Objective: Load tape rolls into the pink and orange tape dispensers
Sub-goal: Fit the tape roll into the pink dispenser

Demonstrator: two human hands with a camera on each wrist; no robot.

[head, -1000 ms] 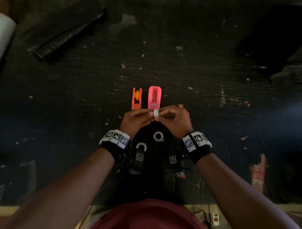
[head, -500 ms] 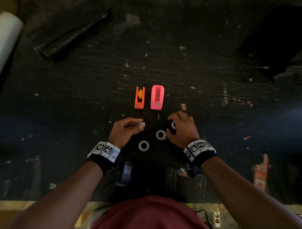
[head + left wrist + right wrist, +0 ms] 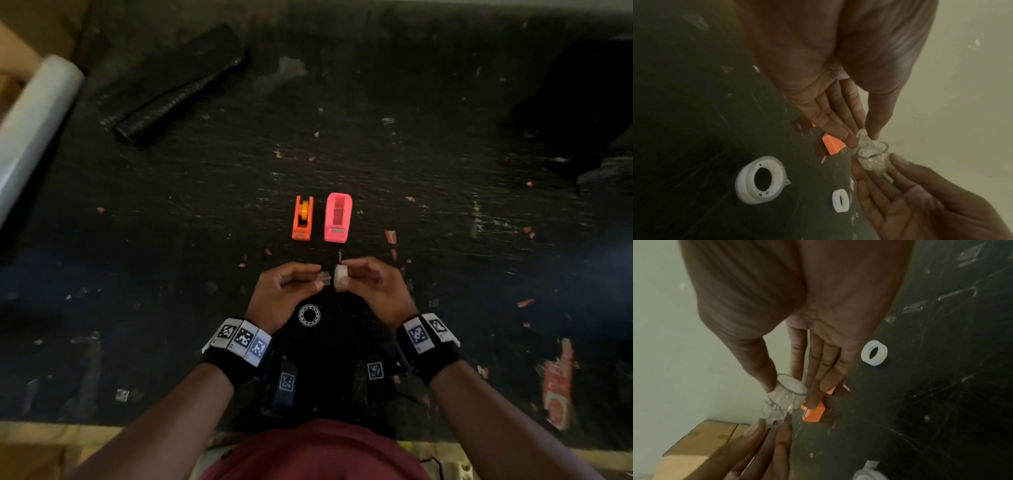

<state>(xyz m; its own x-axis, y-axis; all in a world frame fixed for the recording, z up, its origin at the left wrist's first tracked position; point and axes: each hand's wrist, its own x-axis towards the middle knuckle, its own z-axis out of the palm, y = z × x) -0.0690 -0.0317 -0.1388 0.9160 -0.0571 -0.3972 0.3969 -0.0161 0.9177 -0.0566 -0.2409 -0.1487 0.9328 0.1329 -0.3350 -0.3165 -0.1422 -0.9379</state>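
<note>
- Tape roll point(image 3: 340, 278): pinched edge-on in right hand point(image 3: 375, 291), just in front of the pink dispenser point(image 3: 338, 217), likely so its core faces the other hand
- Clear hub piece point(image 3: 323, 279): pinched in left hand point(image 3: 282, 294), beside the roll, probably to be pushed into the core
- Orange dispenser point(image 3: 302, 218): just left of the pink dispenser, yellow spool inside
- Spare roll point(image 3: 309, 315): flat on the table, nearer the body than the pink dispenser

Both forearms reach forward, wrists banded, hands nearly meeting. Left hand point(image 3: 286, 291) palm turned inward, thumb and fingers point(image 3: 840, 129) pinching a small clear piece, possibly a tape end, blurred. Right hand point(image 3: 371, 286) opposite, thumb and forefinger gripping a tape roll point(image 3: 340, 278) on edge, remaining fingers point(image 3: 826, 363) extended loosely beside it.
</note>
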